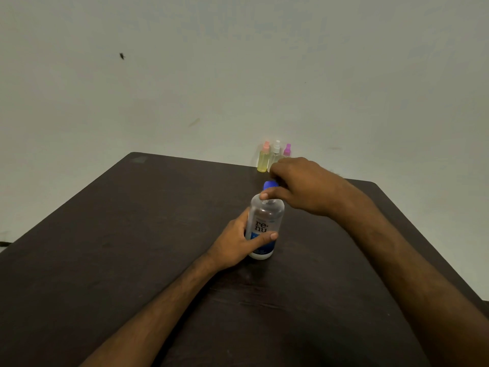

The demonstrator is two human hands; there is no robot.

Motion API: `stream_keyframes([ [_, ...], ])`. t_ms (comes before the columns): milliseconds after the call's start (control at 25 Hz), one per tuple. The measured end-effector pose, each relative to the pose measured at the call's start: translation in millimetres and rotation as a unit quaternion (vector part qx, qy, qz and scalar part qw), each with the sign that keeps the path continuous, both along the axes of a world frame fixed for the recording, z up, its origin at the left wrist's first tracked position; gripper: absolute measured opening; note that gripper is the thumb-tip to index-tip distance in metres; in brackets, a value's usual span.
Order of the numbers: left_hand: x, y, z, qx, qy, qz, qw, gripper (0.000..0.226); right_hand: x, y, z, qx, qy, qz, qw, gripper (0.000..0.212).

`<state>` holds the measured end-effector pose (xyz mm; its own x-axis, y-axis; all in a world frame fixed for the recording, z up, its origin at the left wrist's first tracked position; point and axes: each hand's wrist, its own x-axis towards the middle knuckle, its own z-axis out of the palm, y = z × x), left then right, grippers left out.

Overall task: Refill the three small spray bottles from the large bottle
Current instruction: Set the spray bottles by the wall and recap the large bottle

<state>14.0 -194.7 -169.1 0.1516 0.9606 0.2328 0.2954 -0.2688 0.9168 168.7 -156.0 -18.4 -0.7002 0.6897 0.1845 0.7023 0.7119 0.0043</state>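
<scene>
I see the large bottle point(264, 226) standing upright on the dark table point(132, 234), a little right of the middle, with its label turned toward the camera. The left hand point(239, 243) grips it low on the body from the left side. Its fingers go around the back, where I cannot see them, and its thumb lies across the blue part of the label.

The right hand point(299, 184) comes from the right and is over the top of the bottle. Its fingers are curled and, together with the thumb, they pinch the blue cap point(270, 184). The thumb presses just at the shoulder of the bottle. I cannot tell if the cap sits fully on the neck or is already loose, because the hand covers this place.

The three small spray bottles stand close together in a row at the far edge of the table, against the pale wall point(238, 75), well behind the large bottle. The pink-capped bottle point(263, 160) on the left holds yellow liquid. The white-capped bottle point(275, 152) in the middle looks clear. Of the purple-capped bottle point(287, 150) on the right I see only the top, since the right hand hides its lower part.

High on the wall at the left there is a small dark mark point(122, 56).
</scene>
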Motion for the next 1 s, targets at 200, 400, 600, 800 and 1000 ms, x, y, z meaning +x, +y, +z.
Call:
stream_keyframes([
  [200, 0.4, 0.9, -1.9, -0.001, 0.002, 0.001, 1.000, 0.057, 13.2, -2.0, -2.2, -0.039, 0.087, 0.028, 0.995, 0.039],
  [400, 0.0, 1.1, -1.9, 0.000, 0.003, 0.002, 1.000, 0.054, 5.8, -0.8, -3.2, -0.011, 0.036, 0.032, 0.999, 0.028],
  [600, -0.6, 1.5, -2.5, -0.001, -0.001, -0.004, 1.000, 0.055, 12.1, 0.0, -0.5, -0.045, 0.112, 0.001, 0.993, 0.040],
  [800, -0.8, 0.7, -1.7, -0.002, -0.003, -0.003, 1.000, 0.056, 7.0, 2.9, 1.5, -0.058, 0.027, 0.081, 0.995, 0.025],
  [1000, 0.7, -1.7, 0.8, 0.000, 0.004, 0.000, 1.000, 0.051, -9.3, -2.0, 0.6, 0.044, -0.117, 0.002, 0.992, 0.038],
])
